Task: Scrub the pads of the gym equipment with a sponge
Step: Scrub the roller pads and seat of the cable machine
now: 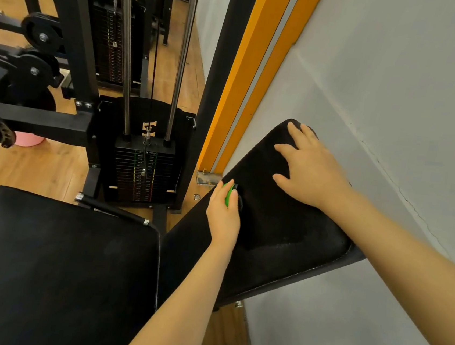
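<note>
**Sponge at the left edge of the tilted back pad**

The left hand (pixel 223 214) gripped a green sponge (pixel 229 196), fingers curled round it, and held it against the left edge of the black tilted pad (pixel 285 223) (only a sliver of green showed between the fingers, with a dark part of the sponge just right of it). The right hand (pixel 309 171) lay flat on the upper part of the same pad, fingers spread and straight, holding nothing. The pad's surface looked dull and speckled around the hands.

That pad leaned close to a grey wall (pixel 397 92), beside an orange post (pixel 247 76) bolted to the wooden floor (pixel 47 164). To the left and lower down sat a second black pad, the seat pad (pixel 51 266), which neither hand touched. Behind the seat stood the weight stack (pixel 143 174) with its two steel guide rods (pixel 128 49) and a black cable. A pink bucket (pixel 29 139) showed partly under the machine's frame at far left.
</note>
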{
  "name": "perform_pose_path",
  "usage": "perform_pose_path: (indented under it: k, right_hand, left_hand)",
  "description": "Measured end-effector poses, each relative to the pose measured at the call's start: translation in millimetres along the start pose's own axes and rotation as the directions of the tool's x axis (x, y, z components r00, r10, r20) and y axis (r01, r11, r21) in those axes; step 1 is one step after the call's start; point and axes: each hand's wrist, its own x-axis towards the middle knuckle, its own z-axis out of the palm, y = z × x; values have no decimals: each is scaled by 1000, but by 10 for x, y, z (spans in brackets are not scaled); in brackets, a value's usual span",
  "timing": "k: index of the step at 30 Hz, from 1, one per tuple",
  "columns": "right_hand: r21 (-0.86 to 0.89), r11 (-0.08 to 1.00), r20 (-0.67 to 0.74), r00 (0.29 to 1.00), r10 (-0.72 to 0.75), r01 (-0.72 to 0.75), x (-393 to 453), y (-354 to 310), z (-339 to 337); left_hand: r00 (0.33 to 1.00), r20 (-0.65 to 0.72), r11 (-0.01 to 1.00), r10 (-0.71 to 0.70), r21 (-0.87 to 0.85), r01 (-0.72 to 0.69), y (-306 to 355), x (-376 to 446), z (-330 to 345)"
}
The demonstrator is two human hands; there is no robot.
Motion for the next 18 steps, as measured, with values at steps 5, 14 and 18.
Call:
perform_pose_path:
  k: [5, 14, 18]
  right_hand:
    - [-7, 1000, 6, 1000, 4, -4, -7, -8, -3]
    - [-8, 1000, 12, 1000, 17, -17, -6, -14, -14]
    - [-4, 1000, 21, 1000, 20, -20, 3, -12, -10]
  left_hand:
    - [994, -9, 990, 113, -79, -113, 422, 268, 127]
    - [988, 51, 988, 145, 51, -147, 173, 483, 163]
    - [1000, -8, 996, 8, 84, -7, -196, 475, 2]
